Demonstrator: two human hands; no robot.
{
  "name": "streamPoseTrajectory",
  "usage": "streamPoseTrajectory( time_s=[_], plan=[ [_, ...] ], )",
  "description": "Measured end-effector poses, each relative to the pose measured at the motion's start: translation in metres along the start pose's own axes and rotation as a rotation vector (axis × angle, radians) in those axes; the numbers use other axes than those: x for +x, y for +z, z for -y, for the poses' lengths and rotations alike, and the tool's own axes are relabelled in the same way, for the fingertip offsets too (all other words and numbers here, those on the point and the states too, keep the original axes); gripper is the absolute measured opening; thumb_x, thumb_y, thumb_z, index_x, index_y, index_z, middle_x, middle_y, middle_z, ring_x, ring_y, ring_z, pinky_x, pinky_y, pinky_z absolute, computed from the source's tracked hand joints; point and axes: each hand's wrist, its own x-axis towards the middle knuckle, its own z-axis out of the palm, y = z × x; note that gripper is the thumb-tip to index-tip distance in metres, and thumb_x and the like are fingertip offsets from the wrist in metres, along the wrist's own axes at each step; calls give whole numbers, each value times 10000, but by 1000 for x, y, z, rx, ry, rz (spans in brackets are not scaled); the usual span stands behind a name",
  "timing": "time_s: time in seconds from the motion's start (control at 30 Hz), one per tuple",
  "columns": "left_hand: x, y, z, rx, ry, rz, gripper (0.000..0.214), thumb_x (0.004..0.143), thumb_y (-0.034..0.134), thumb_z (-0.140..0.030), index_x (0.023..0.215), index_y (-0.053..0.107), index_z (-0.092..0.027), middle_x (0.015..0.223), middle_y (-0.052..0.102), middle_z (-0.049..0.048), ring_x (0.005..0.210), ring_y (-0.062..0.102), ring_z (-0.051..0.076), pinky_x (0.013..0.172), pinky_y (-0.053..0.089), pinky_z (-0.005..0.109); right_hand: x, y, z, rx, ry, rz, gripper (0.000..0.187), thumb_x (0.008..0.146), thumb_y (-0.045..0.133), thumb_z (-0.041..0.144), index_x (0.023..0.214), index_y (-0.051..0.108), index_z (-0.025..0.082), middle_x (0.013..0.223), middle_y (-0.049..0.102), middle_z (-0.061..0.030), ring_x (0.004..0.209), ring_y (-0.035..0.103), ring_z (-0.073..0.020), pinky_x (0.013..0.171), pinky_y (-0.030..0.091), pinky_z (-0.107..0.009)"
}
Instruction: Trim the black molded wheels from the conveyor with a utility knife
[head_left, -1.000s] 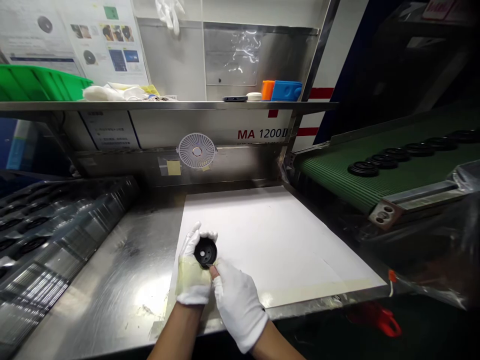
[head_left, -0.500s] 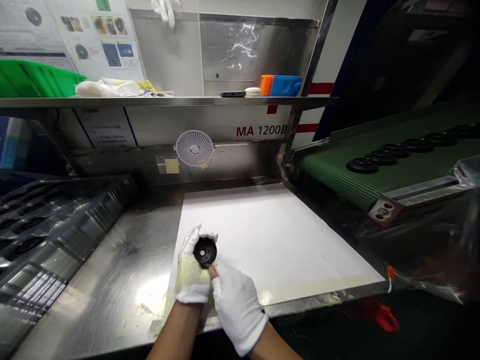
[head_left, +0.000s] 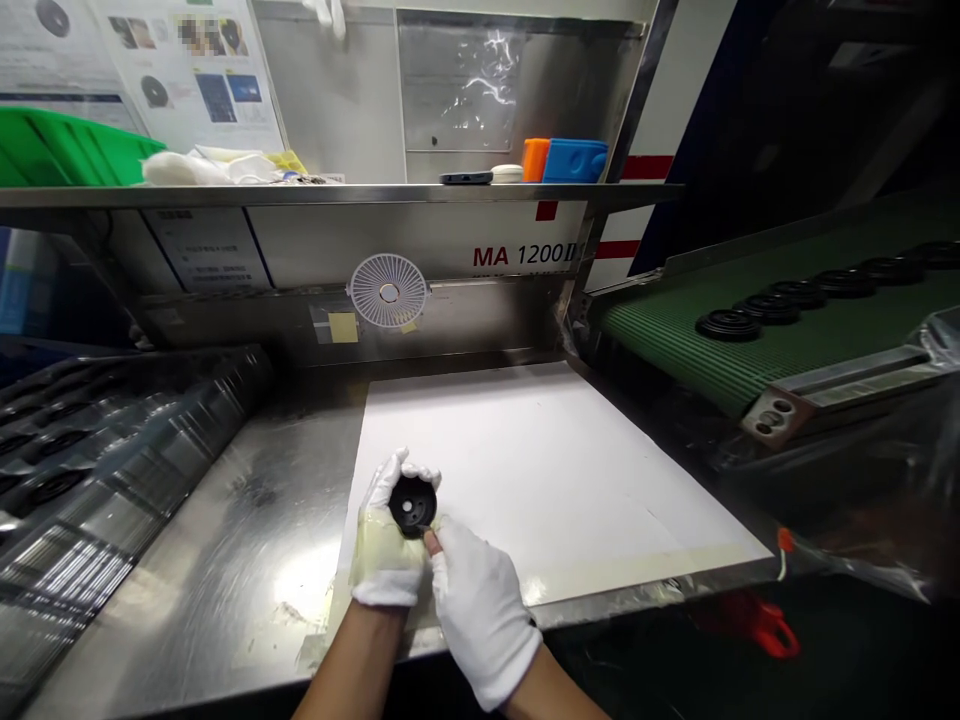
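A round black plastic part (head_left: 413,506), dished with a pale round hole in its middle, sits in my left hand (head_left: 386,550). That hand wears a white and yellowish glove and its fingers curl round the part's rim. My right hand (head_left: 480,605), in a white glove with the thumb tip bare, is closed at the part's lower right edge. Its thumb and finger pinch there; what lies between them, if anything, is too small to make out. Both hands are above the near left corner of a white sheet (head_left: 525,460) on the metal table.
On the left are clear trays (head_left: 150,480) with several black parts. A green conveyor (head_left: 675,330) on the right carries several black discs (head_left: 727,325). A shelf (head_left: 360,195) with a green bin (head_left: 67,150) crosses the back, above a small fan (head_left: 388,291). A red-handled object (head_left: 772,630) hangs below the table edge.
My right hand has shifted slightly rightward along with the part, still at its lower edge. The left hand keeps its hold. The view has tilted a little.
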Motion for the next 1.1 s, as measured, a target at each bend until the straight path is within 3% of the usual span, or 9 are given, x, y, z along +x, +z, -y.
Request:
streamPoseTrajectory(
  time_s=[0.07,0.23,0.37,0.53,0.7,0.87,0.97,1.03,1.1],
  plan=[
    [-2,0,-3,14,19,0,247,718,584,-142,958,622,-183,741,614,14,752,598,144,809,490,344,0,-1,2,8,-5,4,232,899,337,259,796,543,233,689,618,12,587,553,-154,542,256,-270],
    [-7,-1,-13,86,-242,69,366,698,510,-166,1037,604,-67,799,631,136,766,608,246,717,508,441,4,-8,-10,6,1,20,192,890,360,247,846,546,228,735,623,4,635,565,-163,566,273,-271],
    [-4,0,-6,20,-133,30,182,722,583,-153,891,639,-117,639,557,22,631,556,134,694,505,311,4,-8,-13,-18,35,29,215,907,343,258,807,530,226,706,609,12,619,557,-159,563,266,-273],
    [-2,-1,2,-12,-3,11,229,722,599,-133,939,632,-198,680,561,-18,684,561,106,808,484,312,-3,0,-3,26,18,29,208,899,345,245,815,535,236,715,612,15,627,564,-162,555,259,-277],
    [-4,-4,-9,73,-151,5,327,723,538,-193,1029,610,-100,869,627,132,841,602,258,760,501,449,0,-4,-2,96,14,54,249,914,320,270,831,551,226,738,621,4,640,559,-159,568,295,-265],
    [-6,1,-18,66,-115,-22,268,707,546,-176,940,632,-77,755,605,85,720,598,200,722,515,379,4,-34,-4,209,30,220,296,921,310,305,815,576,230,740,623,12,676,560,-136,586,346,-231],
    [-5,5,-20,102,-77,-59,236,712,565,-178,908,642,-72,772,613,90,734,604,210,723,518,385,4,-61,-2,86,105,386,202,726,614,431,823,606,255,682,609,26,649,565,-171,551,358,-244],
    [-4,7,-21,108,-71,-49,232,712,570,-174,907,647,-73,784,621,94,746,609,219,745,516,403,2,-81,0,26,145,424,400,584,732,400,950,612,292,719,629,24,683,587,-204,573,390,-261],
    [-3,9,-21,103,-70,-56,226,711,574,-166,903,652,-77,797,631,98,767,615,228,771,511,421,-3,-102,3,47,98,386,414,641,688,331,1044,595,334,803,658,15,747,606,-215,614,420,-268]
  ],
)
